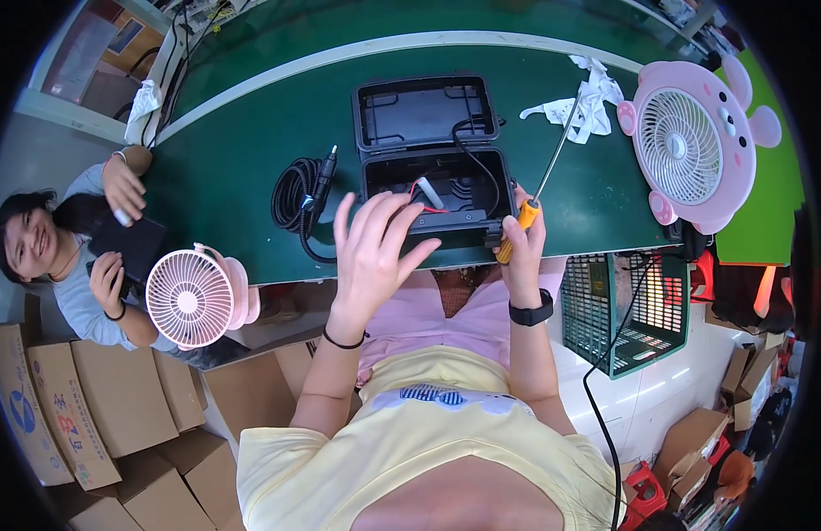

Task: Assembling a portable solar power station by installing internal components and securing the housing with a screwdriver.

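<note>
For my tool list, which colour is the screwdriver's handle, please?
The screwdriver's handle is orange-yellow, best seen in the head view.

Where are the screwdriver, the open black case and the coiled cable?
Screwdriver (528,213): head view, on its orange handle.
Open black case (421,118): head view, inside its lid.
Coiled cable (287,196): head view, on its black loops.

A green table (225,199) stands over a pale, shiny floor (654,398).

Room runs between screwdriver (528,216) and animal-faced fan (680,146); coiled cable (293,198) obstructs passage left of the box (428,150).
</note>
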`<state>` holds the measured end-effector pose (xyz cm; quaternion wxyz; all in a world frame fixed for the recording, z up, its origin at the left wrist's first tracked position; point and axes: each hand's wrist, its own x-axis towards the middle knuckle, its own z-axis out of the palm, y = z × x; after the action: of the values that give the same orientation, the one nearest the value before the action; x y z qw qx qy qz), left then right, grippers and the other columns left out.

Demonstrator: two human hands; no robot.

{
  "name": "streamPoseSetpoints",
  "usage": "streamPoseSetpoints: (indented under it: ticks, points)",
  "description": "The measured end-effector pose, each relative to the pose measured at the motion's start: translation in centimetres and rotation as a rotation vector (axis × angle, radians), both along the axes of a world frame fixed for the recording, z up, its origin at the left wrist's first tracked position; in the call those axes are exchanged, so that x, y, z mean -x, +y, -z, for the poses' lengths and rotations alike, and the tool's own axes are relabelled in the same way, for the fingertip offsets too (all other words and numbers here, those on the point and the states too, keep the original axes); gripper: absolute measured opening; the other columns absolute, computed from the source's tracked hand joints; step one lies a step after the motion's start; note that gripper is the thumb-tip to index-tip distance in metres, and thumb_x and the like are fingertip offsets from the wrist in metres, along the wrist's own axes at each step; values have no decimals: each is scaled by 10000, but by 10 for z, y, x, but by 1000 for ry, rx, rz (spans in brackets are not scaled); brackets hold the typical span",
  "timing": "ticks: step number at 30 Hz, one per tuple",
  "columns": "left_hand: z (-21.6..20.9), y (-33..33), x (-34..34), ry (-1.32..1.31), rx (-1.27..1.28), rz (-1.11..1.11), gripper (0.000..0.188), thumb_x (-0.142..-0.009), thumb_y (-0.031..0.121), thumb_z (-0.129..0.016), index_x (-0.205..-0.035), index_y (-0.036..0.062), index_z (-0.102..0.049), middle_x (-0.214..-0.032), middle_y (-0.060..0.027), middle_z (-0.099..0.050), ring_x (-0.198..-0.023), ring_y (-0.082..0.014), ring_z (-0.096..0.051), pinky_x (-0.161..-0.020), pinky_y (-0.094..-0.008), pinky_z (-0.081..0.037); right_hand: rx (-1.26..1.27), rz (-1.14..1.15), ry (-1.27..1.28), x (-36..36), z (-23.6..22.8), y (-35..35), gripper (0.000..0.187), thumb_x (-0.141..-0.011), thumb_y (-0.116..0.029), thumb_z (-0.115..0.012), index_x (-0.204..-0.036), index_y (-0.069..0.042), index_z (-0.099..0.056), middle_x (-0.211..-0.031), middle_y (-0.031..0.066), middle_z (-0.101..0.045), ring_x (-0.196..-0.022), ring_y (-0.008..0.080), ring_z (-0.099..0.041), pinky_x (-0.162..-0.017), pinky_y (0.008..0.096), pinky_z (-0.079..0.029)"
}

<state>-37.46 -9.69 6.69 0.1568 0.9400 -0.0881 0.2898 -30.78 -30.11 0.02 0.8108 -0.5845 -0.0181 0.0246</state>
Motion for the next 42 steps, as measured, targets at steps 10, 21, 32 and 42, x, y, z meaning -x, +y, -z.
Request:
streamPoseSetpoints:
  ticks: [10, 21, 32, 42]
  points:
    - [-14, -28, -22, 139, -13, 79, 578, -751, 427, -782, -1110, 1, -624, -1114, -131, -630, -981, -300, -636, -861, -378, -529, 25, 55, -47, -2, 12, -3, 348, -859, -129, -605, -1166, -31, -475, -1427, 207, -440, -1053, 135, -551, -853, 241, -485]
    - [-13, -42, -36, 215, -283, 127, 1014, -641, 432, -790, -1522, 212, -339, -789, -46, -548, -699, -172, -618, -616, -278, -544, -52, 45, 4, 0, 4, 2, 450, -884, -158, -608, -1285, -39, -442, -1383, 121, -486, -683, 61, -562, -486, 178, -459]
    - [18, -58, -31, 34, -445, -43, 397, -780, 200, -664, -1166, 116, -630, -761, 12, -557, -666, -126, -601, -593, -261, -492, -234, 23, 74, -1, 2, -4, 274, -970, -193, -530, -1216, -78, -501, -950, 3, -559, -616, 46, -518, -441, 184, -416]
    - [19, -60, -17, -67, -399, -14, 417, -774, 123, -658, -1191, 134, -662, -911, 28, -620, -781, -122, -596, -708, -255, -504, -295, 1, 143, 0, -13, -6, 128, -1001, -212, -527, -1089, -120, -531, -1058, -16, -589, -689, 18, -543, -464, 156, -405]
